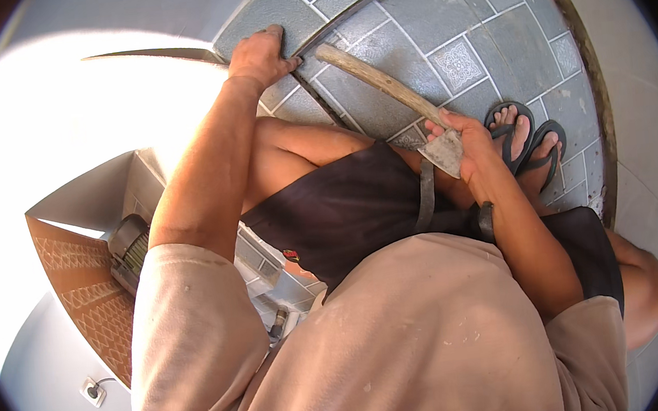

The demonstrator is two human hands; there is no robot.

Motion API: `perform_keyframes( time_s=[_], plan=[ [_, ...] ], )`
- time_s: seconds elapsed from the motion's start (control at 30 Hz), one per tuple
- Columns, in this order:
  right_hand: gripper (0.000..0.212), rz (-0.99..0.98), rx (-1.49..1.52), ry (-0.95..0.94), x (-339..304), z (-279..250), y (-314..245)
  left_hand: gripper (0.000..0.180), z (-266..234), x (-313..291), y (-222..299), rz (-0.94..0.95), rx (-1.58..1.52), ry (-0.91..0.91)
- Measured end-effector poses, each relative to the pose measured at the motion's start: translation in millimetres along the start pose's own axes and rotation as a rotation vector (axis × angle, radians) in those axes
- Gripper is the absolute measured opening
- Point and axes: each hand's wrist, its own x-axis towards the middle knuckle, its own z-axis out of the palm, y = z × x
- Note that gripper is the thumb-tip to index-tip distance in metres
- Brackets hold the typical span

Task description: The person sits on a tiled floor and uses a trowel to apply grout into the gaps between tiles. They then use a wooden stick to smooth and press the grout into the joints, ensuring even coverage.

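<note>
My right hand (pixel 471 146) is wrapped round a hatchet (pixel 385 83) close to its head. The worn wooden handle points away toward the upper left, over the grey tiles. Its broad, dull grey blade (pixel 443 151) hangs by my knee, beside the palm. My left arm is stretched out, and the left hand (pixel 260 59) rests on the tiled floor (pixel 378 52) at a dark open seam (pixel 318 97). The thumb lies apart from the other fingers near that seam; the fingertips are partly hidden.
Dark flip-flops (pixel 526 137) are on my feet at the right. A brown patterned box (pixel 85 281) with a motor-like machine (pixel 129 246) stands at the left. A plug sits in a wall socket (pixel 92 391). A dark groove (pixel 606 103) borders the tiles at right.
</note>
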Motion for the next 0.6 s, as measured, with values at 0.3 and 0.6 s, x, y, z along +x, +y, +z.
perform_keyframes(
  time_s=[0.3, 0.6],
  plan=[
    [0.033, -0.001, -0.054, 0.005, -0.9, 8.1, 2.2, 0.048, -11.9, -1.9, -0.3, -0.036, -0.117, -0.073],
    [0.028, -0.076, -0.134, -0.016, -13.3, 17.5, -12.0, 0.048, -12.9, -4.2, -3.5, -0.003, -0.178, -0.065]
  ],
)
